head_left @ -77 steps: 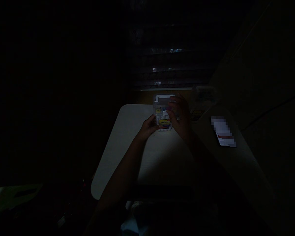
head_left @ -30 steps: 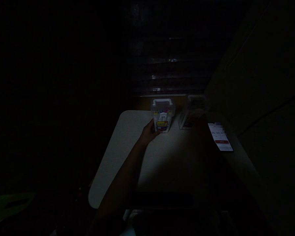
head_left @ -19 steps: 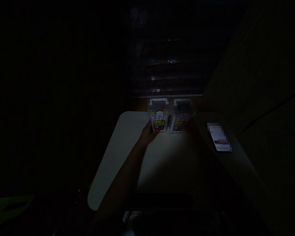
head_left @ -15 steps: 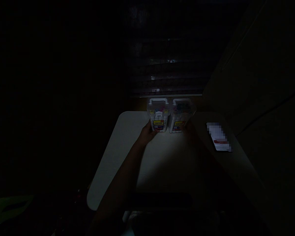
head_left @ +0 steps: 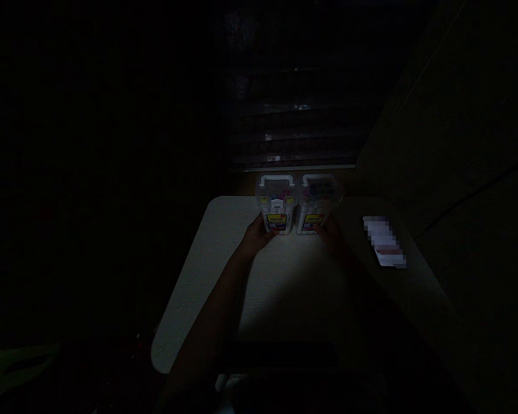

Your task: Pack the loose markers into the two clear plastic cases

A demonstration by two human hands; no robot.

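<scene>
Two clear plastic marker boxes with lids, white handles and yellow labels stand upright side by side at the far edge of a pale table (head_left: 280, 282). My left hand (head_left: 256, 234) is closed around the lower left side of the left marker box (head_left: 277, 207), thumb at its front near the label. On the other side my right hand (head_left: 328, 232), in deep shadow, grips the lower right of the right marker box (head_left: 314, 210), with the thumb on its front. Coloured caps show dimly through both lids. The fingers behind the boxes are hidden.
A phone with a lit, blurred screen (head_left: 385, 242) lies on the table's right side. Behind the table hangs dark, ridged material (head_left: 293, 126). A cable (head_left: 457, 201) runs along the dark right side. Something green (head_left: 17, 368) shows at lower left.
The left box has shifted very slightly left and the view tilts a touch. My right thumb shows more plainly on the right box. Both hands keep their hold.
</scene>
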